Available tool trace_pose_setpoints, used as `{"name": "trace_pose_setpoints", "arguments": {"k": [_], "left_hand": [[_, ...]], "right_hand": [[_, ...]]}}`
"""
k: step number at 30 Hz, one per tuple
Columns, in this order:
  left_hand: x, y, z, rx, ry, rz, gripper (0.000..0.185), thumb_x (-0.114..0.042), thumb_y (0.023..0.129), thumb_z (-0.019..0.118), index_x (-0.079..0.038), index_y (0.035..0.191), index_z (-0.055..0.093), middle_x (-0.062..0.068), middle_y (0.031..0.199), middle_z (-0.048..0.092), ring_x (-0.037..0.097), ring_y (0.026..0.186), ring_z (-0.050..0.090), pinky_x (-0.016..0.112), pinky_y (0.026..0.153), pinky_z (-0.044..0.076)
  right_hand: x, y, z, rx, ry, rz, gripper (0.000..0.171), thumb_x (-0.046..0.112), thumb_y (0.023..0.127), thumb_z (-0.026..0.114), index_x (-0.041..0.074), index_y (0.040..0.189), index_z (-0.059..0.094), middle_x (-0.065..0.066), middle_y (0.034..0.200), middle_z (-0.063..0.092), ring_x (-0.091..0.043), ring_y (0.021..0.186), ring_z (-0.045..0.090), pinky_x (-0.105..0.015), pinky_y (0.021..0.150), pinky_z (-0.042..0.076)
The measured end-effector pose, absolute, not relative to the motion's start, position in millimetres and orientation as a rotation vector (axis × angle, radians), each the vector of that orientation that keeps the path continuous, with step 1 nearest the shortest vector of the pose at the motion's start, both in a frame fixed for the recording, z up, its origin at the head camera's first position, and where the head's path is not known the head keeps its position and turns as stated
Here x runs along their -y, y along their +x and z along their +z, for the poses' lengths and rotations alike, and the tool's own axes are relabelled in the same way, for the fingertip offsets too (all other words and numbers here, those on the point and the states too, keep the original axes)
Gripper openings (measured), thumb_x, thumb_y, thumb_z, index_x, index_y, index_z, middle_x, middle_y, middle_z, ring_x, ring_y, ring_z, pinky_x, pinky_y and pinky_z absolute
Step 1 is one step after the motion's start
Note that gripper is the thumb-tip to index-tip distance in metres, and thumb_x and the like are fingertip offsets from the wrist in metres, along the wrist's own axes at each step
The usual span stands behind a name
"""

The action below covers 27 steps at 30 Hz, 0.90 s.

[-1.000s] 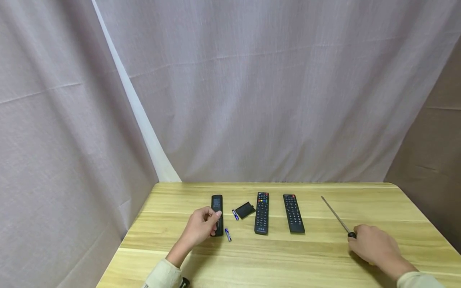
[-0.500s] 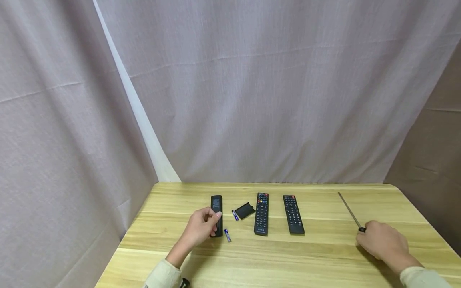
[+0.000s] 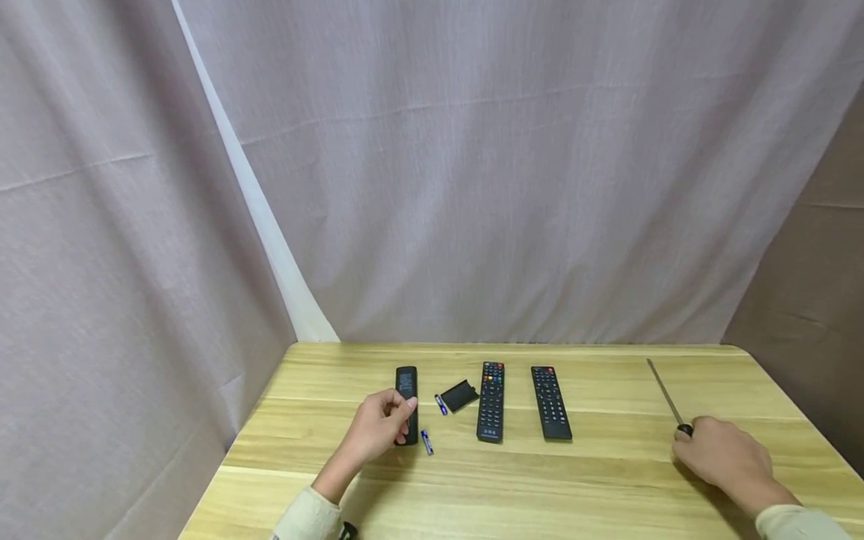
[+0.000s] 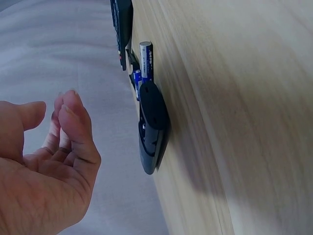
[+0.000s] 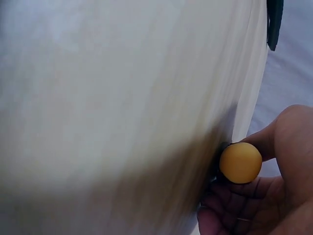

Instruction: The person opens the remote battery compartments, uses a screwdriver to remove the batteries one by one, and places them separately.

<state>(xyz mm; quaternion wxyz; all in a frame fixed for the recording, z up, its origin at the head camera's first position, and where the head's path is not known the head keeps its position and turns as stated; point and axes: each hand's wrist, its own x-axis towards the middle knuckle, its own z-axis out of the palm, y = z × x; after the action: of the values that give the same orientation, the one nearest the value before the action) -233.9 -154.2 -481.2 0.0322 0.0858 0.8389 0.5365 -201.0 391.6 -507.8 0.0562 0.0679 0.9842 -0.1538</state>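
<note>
Two hands on the desk (image 3: pixel 607 480): right hand (image 3: pixel 725 457), gripping the screwdriver (image 3: pixel 668 401), has swung it rightward; left hand (image 3: pixel 378 427) hovers relaxed by the opened remote (image 3: pixel 406 394).

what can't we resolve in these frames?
- Screwdriver handle: head view, covered by the right hand; right wrist view shows only its orange end.
- Left hand contact with the leftmost remote: head view too small; left wrist view shows a gap.
- Table: blurred in right wrist view.

wooden table (image 3: pixel 607 480) — remotes (image 3: pixel 490 400), batteries (image 3: pixel 427 441), cover (image 3: pixel 460 394)
</note>
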Motion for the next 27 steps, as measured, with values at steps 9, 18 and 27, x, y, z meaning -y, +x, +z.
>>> {"name": "trace_pose_setpoints", "arguments": {"k": [9, 18, 27], "left_hand": [[153.3, -233.7, -476.7, -2.59, 0.28, 1.636, 0.04, -0.035, 0.108, 0.065, 0.003, 0.097, 0.066, 0.008, 0.072, 0.066, 0.018, 0.06, 0.064, 0.036, 0.055, 0.062], [152.6, -233.8, -477.6, -2.573, 0.274, 1.64, 0.039, -0.033, 0.108, 0.065, 0.004, 0.097, 0.066, 0.006, 0.071, 0.065, 0.018, 0.059, 0.065, 0.042, 0.056, 0.064], [146.6, -234.2, -475.5, -2.565, 0.28, 1.607, 0.038, -0.034, 0.108, 0.065, 0.003, 0.099, 0.066, 0.007, 0.073, 0.067, 0.016, 0.061, 0.065, 0.035, 0.054, 0.062]], "right_hand": [[-388.0, -199.8, -498.9, -3.074, 0.253, -0.434, 0.052, 0.047, 0.106, 0.052, 0.0, 0.088, 0.066, -0.02, 0.083, 0.065, -0.04, 0.076, 0.062, -0.052, 0.055, 0.051], [-358.5, -195.2, -491.2, -3.336, 0.141, -0.498, 0.056, 0.045, 0.105, 0.061, -0.01, 0.111, 0.067, -0.031, 0.102, 0.066, -0.053, 0.095, 0.058, -0.066, 0.069, 0.053], [-319.5, -190.6, -486.1, -3.396, 0.018, -0.609, 0.046, 0.042, 0.102, 0.068, -0.003, 0.105, 0.07, -0.025, 0.099, 0.072, -0.048, 0.092, 0.065, -0.062, 0.07, 0.054]]}}
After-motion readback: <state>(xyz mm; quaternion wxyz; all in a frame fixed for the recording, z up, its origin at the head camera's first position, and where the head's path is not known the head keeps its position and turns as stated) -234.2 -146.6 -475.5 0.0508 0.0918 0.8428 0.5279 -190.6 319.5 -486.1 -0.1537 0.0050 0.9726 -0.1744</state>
